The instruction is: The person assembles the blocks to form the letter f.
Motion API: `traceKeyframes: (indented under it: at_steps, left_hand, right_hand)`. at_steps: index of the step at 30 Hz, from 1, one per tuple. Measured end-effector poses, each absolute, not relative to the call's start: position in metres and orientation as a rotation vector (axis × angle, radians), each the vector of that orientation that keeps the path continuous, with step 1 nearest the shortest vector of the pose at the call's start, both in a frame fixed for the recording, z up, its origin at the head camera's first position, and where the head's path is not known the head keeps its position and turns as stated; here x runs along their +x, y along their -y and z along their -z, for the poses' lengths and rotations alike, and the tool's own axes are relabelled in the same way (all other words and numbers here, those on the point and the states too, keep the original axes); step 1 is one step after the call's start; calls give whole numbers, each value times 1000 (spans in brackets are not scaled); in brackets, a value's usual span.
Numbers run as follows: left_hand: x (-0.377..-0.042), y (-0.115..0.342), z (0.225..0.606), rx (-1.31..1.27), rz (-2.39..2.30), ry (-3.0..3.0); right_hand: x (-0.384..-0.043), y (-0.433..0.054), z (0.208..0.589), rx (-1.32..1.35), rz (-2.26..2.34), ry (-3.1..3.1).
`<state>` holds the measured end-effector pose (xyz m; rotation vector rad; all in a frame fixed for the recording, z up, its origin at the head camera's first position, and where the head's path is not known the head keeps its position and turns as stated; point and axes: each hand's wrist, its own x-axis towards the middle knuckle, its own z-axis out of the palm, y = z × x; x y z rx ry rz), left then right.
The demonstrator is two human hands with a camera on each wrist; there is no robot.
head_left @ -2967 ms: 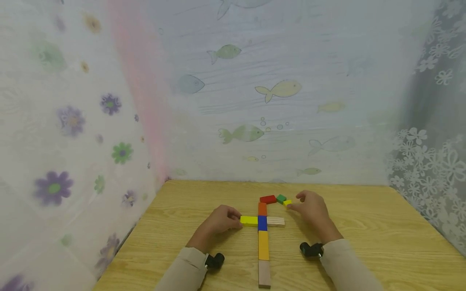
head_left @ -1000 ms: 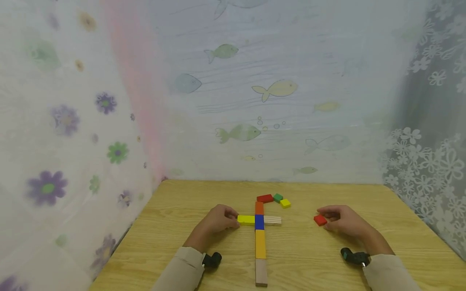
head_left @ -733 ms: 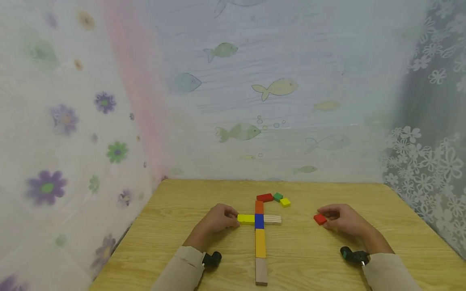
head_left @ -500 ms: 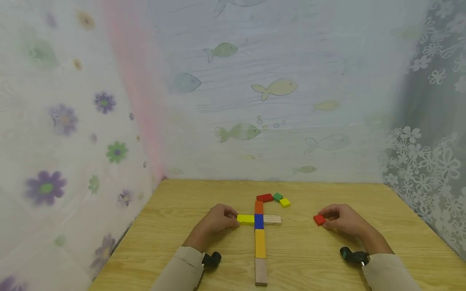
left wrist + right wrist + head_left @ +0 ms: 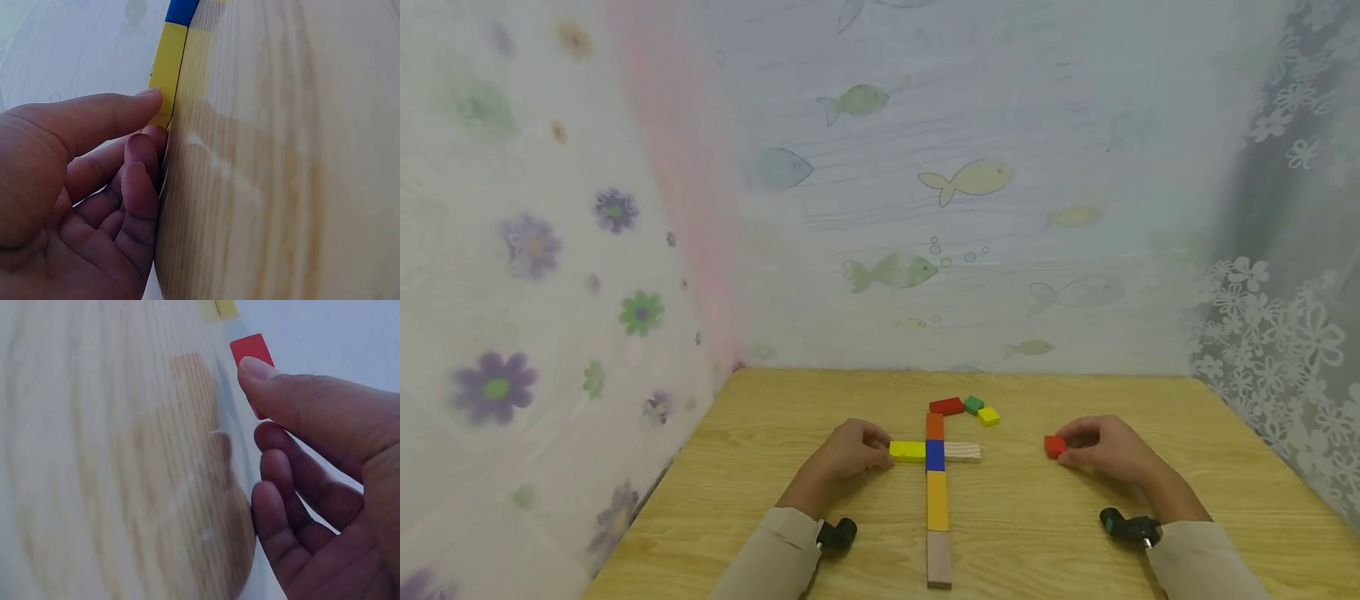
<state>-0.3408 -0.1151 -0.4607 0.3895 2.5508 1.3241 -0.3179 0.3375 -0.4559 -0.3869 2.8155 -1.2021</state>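
Note:
My left hand (image 5: 848, 454) pinches the left end of a long yellow block (image 5: 907, 452) between thumb and fingers. In the left wrist view the thumb lies on that yellow block (image 5: 167, 65), which meets a blue block (image 5: 182, 11). My right hand (image 5: 1108, 450) holds a small red block (image 5: 1055, 447) by its right end. The right wrist view shows the thumb across this red block (image 5: 253, 347), with the block seemingly just off the tabletop. The blue block (image 5: 935, 456) is at the crossing of a cross-shaped layout, with a pale wood block (image 5: 962, 451) on its right.
An orange block (image 5: 935, 426) lies beyond the blue one; an amber block (image 5: 937, 501) and a light-brown block (image 5: 938, 560) lie nearer. At the top, a dark red block (image 5: 946, 406), a green block (image 5: 973, 404) and a small yellow block (image 5: 988, 416) curve rightward.
Three seconds ago my right hand was at the small yellow block; it has moved right and now holds the red block. That block has since turned and risen slightly. My left hand stays put.

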Motion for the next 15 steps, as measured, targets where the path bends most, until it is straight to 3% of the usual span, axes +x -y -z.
traceKeyframes:
  at_steps: [15]
  left_hand:
    - [-342, 116, 464, 407, -1324, -2557]
  right_hand:
    - [-333, -304, 452, -338, 1181, -2886]
